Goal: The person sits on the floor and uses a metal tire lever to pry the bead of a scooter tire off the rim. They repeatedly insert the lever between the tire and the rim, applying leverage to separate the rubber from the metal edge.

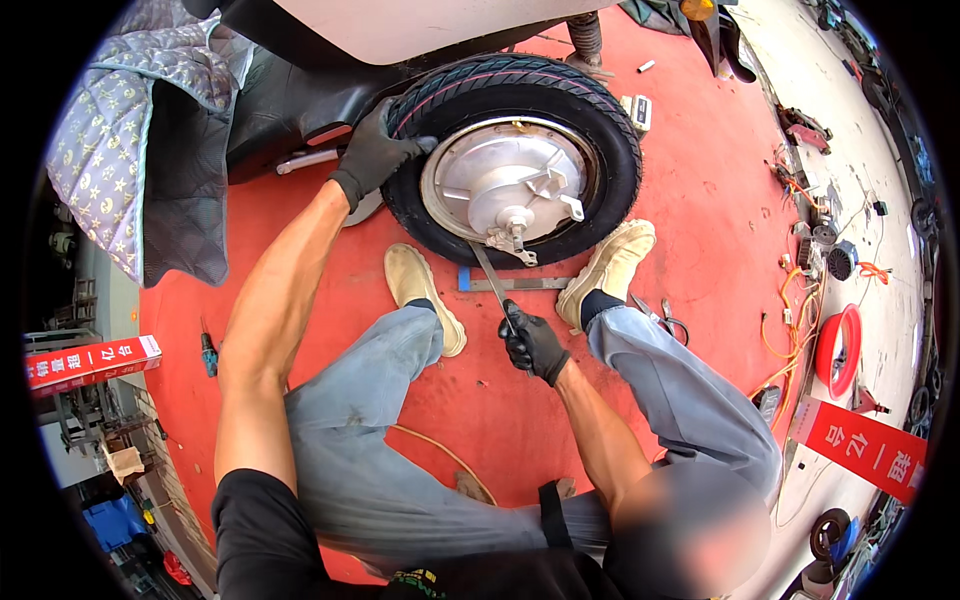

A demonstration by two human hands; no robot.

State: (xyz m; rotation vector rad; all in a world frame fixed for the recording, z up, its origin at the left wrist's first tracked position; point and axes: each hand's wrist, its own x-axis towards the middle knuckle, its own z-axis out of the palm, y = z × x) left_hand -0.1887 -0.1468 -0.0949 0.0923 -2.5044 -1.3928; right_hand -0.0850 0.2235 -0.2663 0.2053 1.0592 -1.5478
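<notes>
A black tire stands on its wheel, with a silver metal hub facing me, beneath the scooter body. My left hand, in a black glove, grips the tire's left side, thumb across the sidewall and the other fingers partly hidden. In my gloved right hand is a long flat metal tire lever. Its far end meets the lower edge of the wheel, between rim and tire; how deep it reaches is hidden. The wheel sits between my two shoes, just beyond them.
On the red floor, a flat metal bar with a blue end lies below the tire. Pliers-like tools rest by my right leg. A quilted cover hangs at left. Orange cords and a red ring lie right.
</notes>
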